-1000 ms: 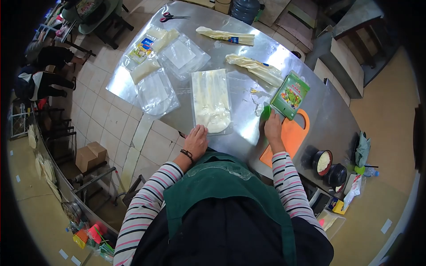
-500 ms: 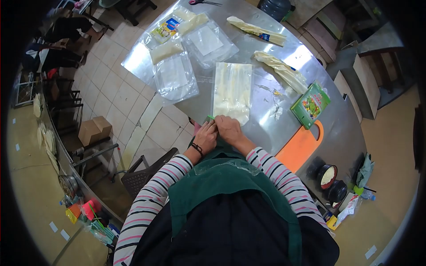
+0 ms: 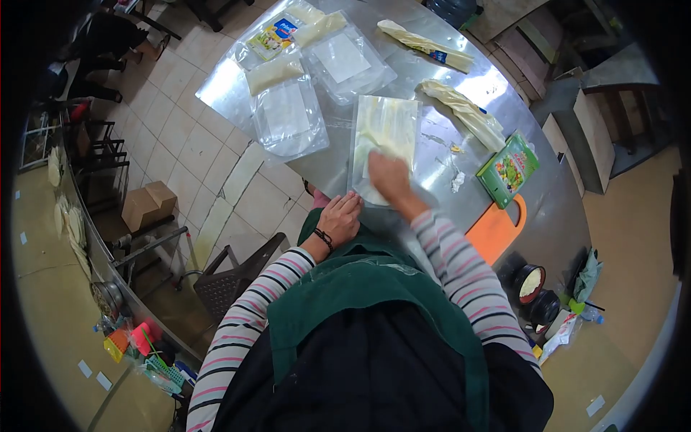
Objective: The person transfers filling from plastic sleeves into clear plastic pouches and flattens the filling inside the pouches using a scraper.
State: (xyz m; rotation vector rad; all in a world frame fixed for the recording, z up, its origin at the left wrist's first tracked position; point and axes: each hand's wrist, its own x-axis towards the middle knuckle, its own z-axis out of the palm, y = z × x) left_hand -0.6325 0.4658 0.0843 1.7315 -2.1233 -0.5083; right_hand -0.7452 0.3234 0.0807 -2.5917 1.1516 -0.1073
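A flat clear plastic bag with pale yellow contents (image 3: 387, 119) lies on the metal table in front of me. My left hand (image 3: 340, 217) rests at the bag's near left corner, its fingers stretched out and lying flat. Over the lower middle of the bag is my right hand (image 3: 389, 177), curled like a fist and a little blurred by motion. Whatever may be inside its fingers is hidden. The near right part of the bag is covered by this hand and wrist.
Clear bags with pale blocks (image 3: 276, 74) lie at the far left of the table (image 3: 338, 147). Two crumpled yellowish wrappers (image 3: 464, 115) lie to the right, near a green box (image 3: 508, 171) and an orange cutting board (image 3: 497, 234). A brown chair (image 3: 241, 277) stands left.
My right hand has moved away from my left hand, up and right onto the bag. The small green thing seen earlier at my fingers no longer shows. My left hand's fingers have flattened.
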